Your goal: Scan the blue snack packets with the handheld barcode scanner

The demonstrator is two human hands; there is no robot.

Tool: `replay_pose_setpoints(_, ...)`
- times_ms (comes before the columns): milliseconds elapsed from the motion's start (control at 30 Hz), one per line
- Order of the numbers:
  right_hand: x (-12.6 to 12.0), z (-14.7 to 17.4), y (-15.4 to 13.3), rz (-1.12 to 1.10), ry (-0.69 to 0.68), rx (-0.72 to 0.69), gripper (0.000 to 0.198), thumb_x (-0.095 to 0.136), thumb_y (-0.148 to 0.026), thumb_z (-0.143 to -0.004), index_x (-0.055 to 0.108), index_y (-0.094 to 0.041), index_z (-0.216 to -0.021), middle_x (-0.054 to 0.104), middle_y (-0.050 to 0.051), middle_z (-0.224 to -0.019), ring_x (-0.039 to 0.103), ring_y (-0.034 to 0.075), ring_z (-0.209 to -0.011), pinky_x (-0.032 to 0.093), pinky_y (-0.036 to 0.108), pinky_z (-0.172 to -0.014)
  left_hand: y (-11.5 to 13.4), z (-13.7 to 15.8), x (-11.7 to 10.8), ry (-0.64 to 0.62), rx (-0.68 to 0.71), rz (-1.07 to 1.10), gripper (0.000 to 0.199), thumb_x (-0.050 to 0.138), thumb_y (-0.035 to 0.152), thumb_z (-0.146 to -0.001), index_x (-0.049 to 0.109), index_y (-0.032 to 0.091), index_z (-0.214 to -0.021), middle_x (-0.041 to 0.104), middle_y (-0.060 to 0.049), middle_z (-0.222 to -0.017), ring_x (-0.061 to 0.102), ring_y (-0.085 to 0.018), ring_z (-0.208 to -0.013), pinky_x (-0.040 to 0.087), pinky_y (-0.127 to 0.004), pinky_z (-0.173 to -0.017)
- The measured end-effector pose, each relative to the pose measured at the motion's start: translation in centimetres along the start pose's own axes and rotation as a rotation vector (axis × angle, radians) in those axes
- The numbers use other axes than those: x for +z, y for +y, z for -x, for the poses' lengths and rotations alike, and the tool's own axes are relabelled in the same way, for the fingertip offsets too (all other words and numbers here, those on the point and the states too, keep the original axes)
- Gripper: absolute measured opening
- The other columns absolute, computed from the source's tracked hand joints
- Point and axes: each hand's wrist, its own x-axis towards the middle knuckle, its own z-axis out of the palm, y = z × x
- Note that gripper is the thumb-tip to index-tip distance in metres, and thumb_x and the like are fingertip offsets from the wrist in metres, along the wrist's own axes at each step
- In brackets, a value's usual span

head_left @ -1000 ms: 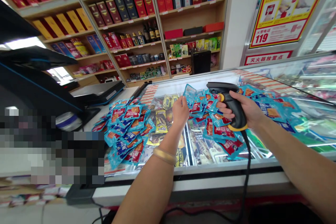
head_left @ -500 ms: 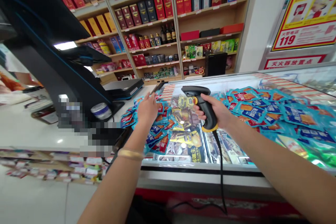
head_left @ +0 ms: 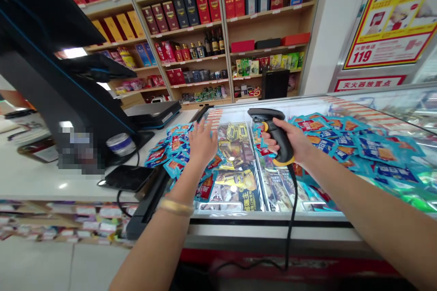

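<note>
My right hand [head_left: 297,141] is wrapped round the handle of a black and yellow barcode scanner [head_left: 278,134], held above the glass-topped freezer. The scanner's head points to the left, and its cord [head_left: 292,209] hangs down in front of the freezer. With fingers spread, my left hand [head_left: 204,143] is over the left pile of blue snack packets [head_left: 177,145]; whether it touches them I cannot tell. A larger pile of the same blue packets [head_left: 372,148] lies on the glass to the right, behind my right forearm. Yellow ice-cream packs [head_left: 235,179] show through the glass between the piles.
At left, a black checkout terminal [head_left: 64,82] leans over the white counter [head_left: 20,184], with a round tin [head_left: 121,144] and a phone-like black device [head_left: 128,177] beside it. A flat black scale [head_left: 153,113] stands behind. Shelves of boxed bottles [head_left: 191,11] line the back.
My left hand has moved slightly right and its fingers have spread. The scanner in my right hand has shifted a little to the right. The whole view has shifted slightly.
</note>
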Motion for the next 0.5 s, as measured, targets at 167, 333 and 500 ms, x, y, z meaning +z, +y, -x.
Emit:
replay_pose_setpoints(167,-4.6,3.8,-4.3,0.136,0.094,-0.099,0.016,0.054,-0.035,-0.089,0.056,-0.019,-0.088,0.047,0.001,-0.068,0.038,0.009,-0.047,0.039,0.018,-0.036,7.4,0.4,3.5,-0.197,0.266,0.245,0.056,0.046,0.035,-0.094,0.039,0.021,-0.148,0.039,-0.011,-0.157,0.030,-0.026,-0.147,0.024,-0.050,-0.120)
replay_pose_setpoints(333,-8.3,6.2,-5.4,0.152,0.198,-0.158,0.018,0.057,-0.037,-0.086,0.057,-0.019,-0.086,0.047,0.001,-0.069,0.037,0.009,-0.047,0.037,0.019,-0.035,11.9,1.4,7.1,-0.353,0.378,0.322,0.065,0.057,0.037,-0.088,0.040,0.017,-0.148,0.042,-0.014,-0.154,0.036,-0.026,-0.145,0.029,-0.042,-0.119)
replay_pose_setpoints(500,-8.1,6.0,-5.0,0.060,0.208,-0.146,0.016,0.054,-0.034,-0.088,0.057,-0.018,-0.085,0.048,0.002,-0.068,0.039,0.009,-0.048,0.037,0.016,-0.036,12.1,1.8,8.3,-0.428,0.345,0.297,0.058,0.054,0.031,-0.089,0.045,0.020,-0.145,0.051,-0.012,-0.148,0.049,-0.028,-0.136,0.040,-0.040,-0.112)
